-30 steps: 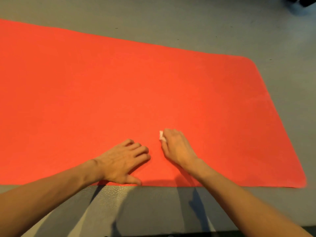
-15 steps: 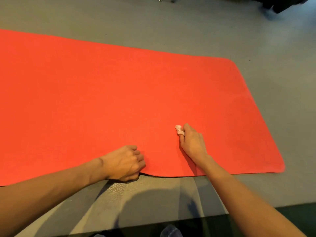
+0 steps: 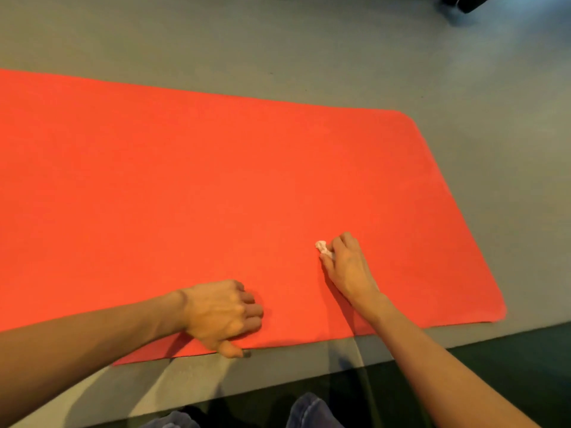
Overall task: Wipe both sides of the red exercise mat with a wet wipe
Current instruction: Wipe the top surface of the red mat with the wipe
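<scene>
Pinches crumpled wet wipe in right hand, pressing it onto red exercise mat, flat on grey floor. Rests left hand, fingers curled, at mat's near edge; grip on edge unclear.

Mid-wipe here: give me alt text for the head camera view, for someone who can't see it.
A person's right hand holds a small crumpled wet wipe against a red exercise mat lying flat on a grey floor. The left hand, fingers curled, rests at the mat's near edge, and dark trouser knees show at the bottom.
</scene>
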